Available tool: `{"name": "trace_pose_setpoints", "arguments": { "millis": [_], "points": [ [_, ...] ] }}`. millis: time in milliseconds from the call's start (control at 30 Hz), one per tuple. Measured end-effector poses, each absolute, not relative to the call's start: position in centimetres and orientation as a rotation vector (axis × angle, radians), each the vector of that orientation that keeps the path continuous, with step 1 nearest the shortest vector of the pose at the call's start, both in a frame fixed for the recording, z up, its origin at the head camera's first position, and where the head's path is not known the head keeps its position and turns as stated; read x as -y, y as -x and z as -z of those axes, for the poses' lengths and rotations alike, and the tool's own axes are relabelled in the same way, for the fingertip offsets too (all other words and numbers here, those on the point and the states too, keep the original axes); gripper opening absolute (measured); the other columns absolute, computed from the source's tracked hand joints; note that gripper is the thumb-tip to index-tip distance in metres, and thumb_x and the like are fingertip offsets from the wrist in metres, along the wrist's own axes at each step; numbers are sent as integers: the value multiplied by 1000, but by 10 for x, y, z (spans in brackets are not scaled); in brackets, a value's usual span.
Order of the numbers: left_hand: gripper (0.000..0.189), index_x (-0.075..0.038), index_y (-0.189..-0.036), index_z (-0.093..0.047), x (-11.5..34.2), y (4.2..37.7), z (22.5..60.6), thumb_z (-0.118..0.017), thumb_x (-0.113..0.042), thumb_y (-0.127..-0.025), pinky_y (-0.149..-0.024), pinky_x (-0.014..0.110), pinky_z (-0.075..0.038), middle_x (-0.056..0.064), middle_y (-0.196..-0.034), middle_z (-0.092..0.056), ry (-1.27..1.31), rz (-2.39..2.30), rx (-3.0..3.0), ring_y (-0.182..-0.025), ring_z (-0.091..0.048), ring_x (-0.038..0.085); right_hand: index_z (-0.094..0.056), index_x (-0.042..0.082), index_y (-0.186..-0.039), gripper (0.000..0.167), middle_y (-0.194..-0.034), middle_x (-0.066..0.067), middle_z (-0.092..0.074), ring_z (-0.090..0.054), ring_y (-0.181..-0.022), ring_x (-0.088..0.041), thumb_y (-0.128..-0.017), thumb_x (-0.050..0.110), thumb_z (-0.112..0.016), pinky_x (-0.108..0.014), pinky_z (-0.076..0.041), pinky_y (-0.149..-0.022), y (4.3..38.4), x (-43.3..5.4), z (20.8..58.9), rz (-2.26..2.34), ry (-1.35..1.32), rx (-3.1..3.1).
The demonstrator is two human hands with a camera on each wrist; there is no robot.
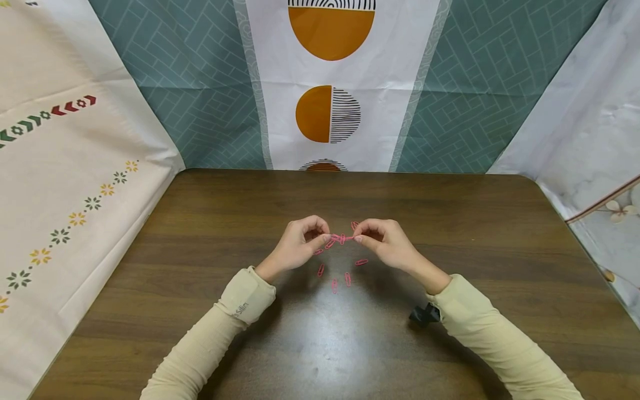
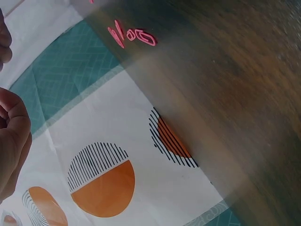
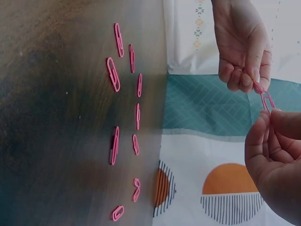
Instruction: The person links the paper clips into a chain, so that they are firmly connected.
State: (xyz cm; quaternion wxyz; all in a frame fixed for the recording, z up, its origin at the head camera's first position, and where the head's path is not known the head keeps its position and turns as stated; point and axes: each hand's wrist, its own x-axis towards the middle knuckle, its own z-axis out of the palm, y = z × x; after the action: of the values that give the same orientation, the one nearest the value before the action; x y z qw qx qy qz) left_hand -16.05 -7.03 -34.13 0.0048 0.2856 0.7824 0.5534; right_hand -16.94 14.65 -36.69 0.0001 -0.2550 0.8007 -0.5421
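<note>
Above the table, my left hand (image 1: 301,243) pinches one pink paper clip (image 3: 258,87) between thumb and fingers. My right hand (image 1: 382,239) pinches a second pink paper clip (image 3: 267,101) by its end. In the right wrist view the two clips meet end to end between the fingertips; whether they are hooked together I cannot tell. Below the hands, several loose pink paper clips lie on the wood, among them one at the right (image 1: 361,262), one at the left (image 1: 321,270) and one nearer the front (image 1: 348,279). The left wrist view catches only part of the hands (image 2: 11,141).
A dark brown wooden table (image 1: 175,311) spreads under the hands. Some black object (image 1: 425,315) shows by the right sleeve cuff. Patterned cloth (image 1: 200,83) hangs behind the far edge, and light cloths (image 1: 60,183) line both sides.
</note>
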Motion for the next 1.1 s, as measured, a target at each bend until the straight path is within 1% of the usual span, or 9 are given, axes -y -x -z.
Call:
{"name": "trace_pose_setpoints", "arguments": {
  "millis": [67, 133, 267, 433, 567, 733, 833, 967, 1100],
  "points": [
    [7, 10, -90, -58, 70, 160, 340, -58, 11, -82, -58, 22, -43, 23, -77, -59, -899, -1737, -2440, -65, -53, 29, -64, -2, -84, 3, -77, -12, -60, -53, -64, -17, -83, -3, -62, -23, -44, -57, 169, -146, 366, 1715, 774, -2521],
    [13, 11, -95, -60, 71, 159, 340, -57, 10, -83, -58, 22, -43, 23, -78, -60, -906, -1732, -2428, -64, -54, 31, -64, -2, -84, 4, -75, -10, -60, -54, -63, -19, -83, -4, -62, -23, -44, -56, 169, -145, 364, 1732, 743, -2521],
    [15, 12, -97, -63, 71, 158, 339, -56, 10, -83, -57, 22, -43, 23, -82, -62, -916, -1712, -2407, -63, -53, 26, -63, -5, -84, 4, -76, -13, -60, -54, -62, -26, -83, -7, -60, -23, -45, -56, 169, -144, 361, 1745, 697, -2522],
    [13, 12, -93, -64, 72, 160, 341, -56, 11, -83, -56, 20, -43, 27, -85, -63, -907, -1729, -2359, -62, -55, 23, -65, -6, -88, 7, -88, -17, -64, -56, -63, -21, -83, -4, -62, -22, -46, -56, 169, -144, 359, 1756, 681, -2513],
    [11, 11, -91, -65, 72, 162, 345, -58, 9, -83, -55, 19, -42, 25, -84, -63, -896, -1725, -2359, -61, -53, 13, -67, -3, -90, 9, -92, -15, -65, -58, -64, -15, -82, 0, -64, -23, -47, -57, 169, -145, 359, 1756, 691, -2511],
    [12, 12, -91, -65, 73, 163, 348, -57, 9, -83, -55, 20, -42, 26, -85, -63, -874, -1710, -2356, -61, -53, 20, -69, -2, -90, 10, -91, -13, -66, -61, -72, -18, -82, 0, -64, -24, -49, -62, 168, -147, 360, 1727, 732, -2518],
    [12, 10, -93, -65, 74, 170, 359, -58, 7, -83, -55, 19, -42, 24, -85, -63, -871, -1716, -2353, -62, -54, 19, -69, -2, -90, 9, -90, -12, -66, -62, -75, -20, -82, -2, -64, -24, -49, -64, 167, -147, 360, 1726, 758, -2518],
    [17, 6, -99, -66, 74, 175, 369, -58, 6, -84, -58, 20, -43, 15, -85, -64, -933, -1690, -2354, -67, -54, 17, -69, -1, -88, 8, -90, -12, -66, -61, -72, -17, -82, -3, -63, -23, -49, -61, 167, -147, 361, 1732, 785, -2524],
    [17, 4, -99, -66, 74, 176, 370, -57, 6, -84, -60, 26, -45, 12, -86, -64, -1031, -1659, -2347, -69, -54, 23, -68, -1, -87, 8, -90, -13, -66, -59, -68, -13, -82, -3, -62, -22, -47, -58, 168, -146, 361, 1733, 821, -2554]
  ]
}}
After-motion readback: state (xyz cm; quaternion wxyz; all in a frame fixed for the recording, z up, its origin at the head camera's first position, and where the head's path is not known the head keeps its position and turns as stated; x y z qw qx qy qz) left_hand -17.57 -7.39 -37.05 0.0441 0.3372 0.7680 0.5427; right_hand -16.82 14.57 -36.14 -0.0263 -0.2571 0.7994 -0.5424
